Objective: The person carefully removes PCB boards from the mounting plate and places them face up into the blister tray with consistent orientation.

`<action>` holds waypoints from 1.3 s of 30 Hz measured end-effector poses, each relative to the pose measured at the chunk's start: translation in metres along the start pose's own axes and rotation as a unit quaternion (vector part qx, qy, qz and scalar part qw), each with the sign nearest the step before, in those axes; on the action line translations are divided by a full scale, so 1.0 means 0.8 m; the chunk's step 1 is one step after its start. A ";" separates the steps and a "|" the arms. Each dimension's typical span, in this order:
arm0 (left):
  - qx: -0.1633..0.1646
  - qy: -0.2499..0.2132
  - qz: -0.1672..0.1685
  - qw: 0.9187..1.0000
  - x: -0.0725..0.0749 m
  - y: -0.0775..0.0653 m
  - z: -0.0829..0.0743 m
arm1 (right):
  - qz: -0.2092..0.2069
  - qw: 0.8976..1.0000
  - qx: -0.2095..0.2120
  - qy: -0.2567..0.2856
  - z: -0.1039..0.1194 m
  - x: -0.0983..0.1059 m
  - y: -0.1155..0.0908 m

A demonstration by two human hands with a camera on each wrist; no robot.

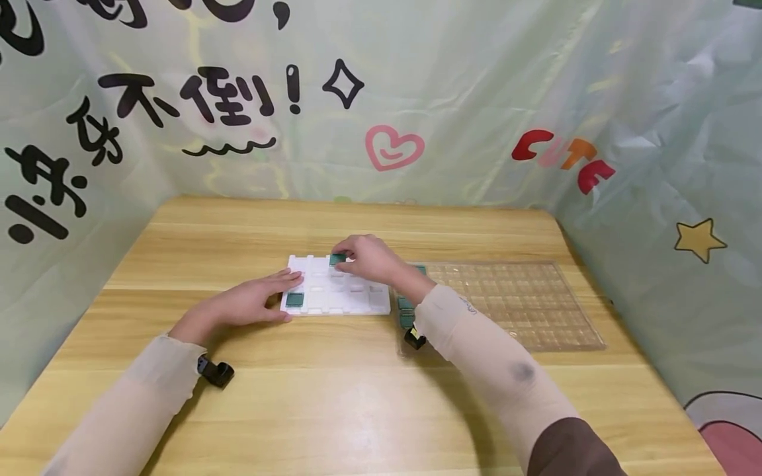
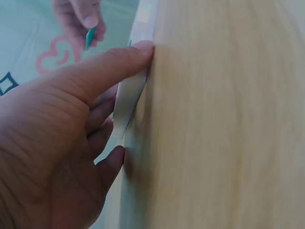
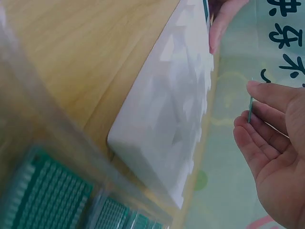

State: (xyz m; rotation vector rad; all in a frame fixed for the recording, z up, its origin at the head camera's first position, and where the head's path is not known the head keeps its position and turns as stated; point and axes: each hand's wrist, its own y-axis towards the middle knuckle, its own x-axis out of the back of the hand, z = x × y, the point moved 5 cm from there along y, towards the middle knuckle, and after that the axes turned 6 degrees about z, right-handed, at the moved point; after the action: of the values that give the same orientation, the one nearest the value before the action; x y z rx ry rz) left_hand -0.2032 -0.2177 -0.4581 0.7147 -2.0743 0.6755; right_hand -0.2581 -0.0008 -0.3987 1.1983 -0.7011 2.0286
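My right hand (image 1: 375, 256) pinches a small green circuit board (image 1: 337, 260) between thumb and fingers, over the far side of the white slotted tray (image 1: 342, 302). In the right wrist view this board (image 3: 250, 107) appears thin and edge-on, held apart from the tray (image 3: 152, 124). My left hand (image 1: 253, 302) holds the tray's left end, fingers on its top and thumb at the near left corner. From the left wrist, the thumb lies along the tray's edge (image 2: 127, 98). Another green board (image 1: 294, 299) lies in a slot at the tray's near left.
A clear plastic tray (image 1: 600, 345) with many compartments lies at the right, close beside the white tray. Several green boards (image 1: 406, 311) sit in its left column, partly hidden by my right arm. A printed cloth (image 1: 464, 99) hangs behind and beside the wooden table (image 1: 333, 410).
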 end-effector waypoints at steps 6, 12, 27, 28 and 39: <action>-0.001 -0.044 -0.011 0.999 -0.006 0.001 0.008 | -0.001 1.000 0.007 -0.011 -0.004 0.008 -0.013; -0.002 -0.056 -0.026 0.998 -0.009 0.000 0.014 | -0.008 1.000 0.018 -0.022 -0.007 0.013 -0.028; -0.004 -0.066 -0.054 0.996 -0.011 -0.001 0.015 | -0.021 1.000 0.018 -0.013 -0.020 0.021 -0.061; -0.004 -0.067 -0.056 0.996 -0.011 -0.001 0.015 | -0.021 1.000 0.017 -0.010 -0.020 0.021 -0.064; 0.002 -0.082 -0.061 0.995 -0.011 -0.001 0.015 | -0.026 0.999 0.018 -0.008 -0.033 0.018 -0.094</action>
State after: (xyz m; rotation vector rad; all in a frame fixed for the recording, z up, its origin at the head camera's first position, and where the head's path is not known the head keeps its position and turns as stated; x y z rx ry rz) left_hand -0.2050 -0.2241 -0.4716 0.9181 -2.1582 0.5681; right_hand -0.2193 0.0699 -0.3891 1.2411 -0.6369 1.9980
